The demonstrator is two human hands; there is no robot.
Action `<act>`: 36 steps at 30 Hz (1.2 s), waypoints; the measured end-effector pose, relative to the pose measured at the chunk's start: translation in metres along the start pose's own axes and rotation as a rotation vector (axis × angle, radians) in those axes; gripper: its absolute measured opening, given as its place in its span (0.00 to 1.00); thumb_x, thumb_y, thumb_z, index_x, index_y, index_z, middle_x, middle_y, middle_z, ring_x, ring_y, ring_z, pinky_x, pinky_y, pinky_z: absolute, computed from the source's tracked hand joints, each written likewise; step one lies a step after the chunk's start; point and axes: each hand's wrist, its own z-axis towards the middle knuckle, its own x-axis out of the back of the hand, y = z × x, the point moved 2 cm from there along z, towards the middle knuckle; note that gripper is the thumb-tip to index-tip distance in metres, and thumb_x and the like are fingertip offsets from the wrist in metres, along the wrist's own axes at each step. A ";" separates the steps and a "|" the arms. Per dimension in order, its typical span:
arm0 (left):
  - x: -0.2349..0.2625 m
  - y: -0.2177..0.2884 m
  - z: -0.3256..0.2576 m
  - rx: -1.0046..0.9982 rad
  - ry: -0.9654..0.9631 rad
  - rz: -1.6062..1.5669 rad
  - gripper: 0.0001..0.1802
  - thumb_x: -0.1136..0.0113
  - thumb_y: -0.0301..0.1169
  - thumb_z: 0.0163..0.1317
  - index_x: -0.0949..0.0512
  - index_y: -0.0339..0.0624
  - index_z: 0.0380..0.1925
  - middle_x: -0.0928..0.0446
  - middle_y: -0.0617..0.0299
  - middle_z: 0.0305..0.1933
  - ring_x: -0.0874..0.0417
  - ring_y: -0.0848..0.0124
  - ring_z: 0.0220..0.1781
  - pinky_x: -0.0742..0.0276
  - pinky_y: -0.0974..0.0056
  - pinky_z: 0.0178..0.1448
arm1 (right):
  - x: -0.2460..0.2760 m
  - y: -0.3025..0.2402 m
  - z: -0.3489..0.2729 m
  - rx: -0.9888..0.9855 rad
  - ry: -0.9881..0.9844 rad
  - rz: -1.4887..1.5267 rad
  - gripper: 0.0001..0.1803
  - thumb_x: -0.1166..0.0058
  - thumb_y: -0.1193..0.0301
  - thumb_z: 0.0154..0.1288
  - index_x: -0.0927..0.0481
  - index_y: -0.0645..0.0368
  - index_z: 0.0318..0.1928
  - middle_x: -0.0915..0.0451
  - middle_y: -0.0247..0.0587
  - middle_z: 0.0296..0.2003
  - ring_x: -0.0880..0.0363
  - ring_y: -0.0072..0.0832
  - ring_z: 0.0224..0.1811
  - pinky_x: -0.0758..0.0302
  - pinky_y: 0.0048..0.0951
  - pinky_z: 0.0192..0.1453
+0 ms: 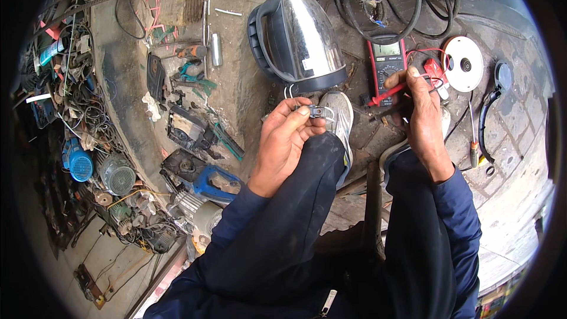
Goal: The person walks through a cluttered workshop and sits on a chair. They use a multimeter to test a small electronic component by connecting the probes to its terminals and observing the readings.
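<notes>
Left hand [287,136] raised over the left knee, fingers pinched together on a small metal part [316,111] with a bluish piece on it (too small to say what exactly). Thin white wires [290,90] run up from near the part to the base of the kettle. The kettle [298,41] lies on its side on the ground just above the left hand, shiny steel body, dark handle and base ring. A grey sneaker [338,119] sits right behind the part, just below the kettle.

Right hand [420,109] is well apart from the left, fingers closed around a red probe [387,95] and what looks like a black probe [393,112] too; the black one is partly hidden, so the grip on it is hard to read. The red probe's tip points left, over the lower part of the meter. Red meter [387,66] with a grey screen lies flat on the ground between the kettle and the right hand, red lead [422,53] looping beside it.

White round disc [463,64] to the right of the meter, dark curved handle piece [490,112] further right, screwdriver [472,142] near it. Black cables [413,20] coil at the top. On the left, a heap of scrap: blue drill [215,182], small motors [117,174], tangled wires [82,106]. Both arms in dark blue sleeves, dark trousers.
</notes>
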 end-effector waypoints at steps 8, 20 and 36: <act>0.000 -0.002 0.001 0.003 -0.030 0.004 0.11 0.45 0.25 0.74 0.27 0.35 0.54 0.18 0.50 0.46 0.12 0.59 0.50 0.14 0.57 0.57 | -0.010 0.007 0.010 -0.049 -0.144 0.492 0.08 0.40 0.67 0.74 0.21 0.58 0.45 0.20 0.34 0.28 0.23 0.22 0.20 0.29 0.22 0.23; -0.005 -0.001 0.001 0.013 -0.106 -0.022 0.14 0.42 0.21 0.71 0.28 0.33 0.54 0.21 0.47 0.53 0.13 0.53 0.55 0.13 0.55 0.61 | -0.037 0.001 -0.004 -0.052 -0.367 0.326 0.14 0.48 0.67 0.80 0.20 0.66 0.54 0.16 0.40 0.38 0.15 0.25 0.33 0.17 0.25 0.39; -0.012 -0.001 -0.002 -0.012 -0.130 0.002 0.15 0.44 0.20 0.72 0.27 0.30 0.57 0.19 0.43 0.56 0.14 0.55 0.58 0.15 0.55 0.65 | -0.044 0.009 -0.011 0.131 -0.299 0.280 0.07 0.44 0.73 0.77 0.22 0.65 0.47 0.20 0.37 0.36 0.18 0.23 0.31 0.20 0.24 0.37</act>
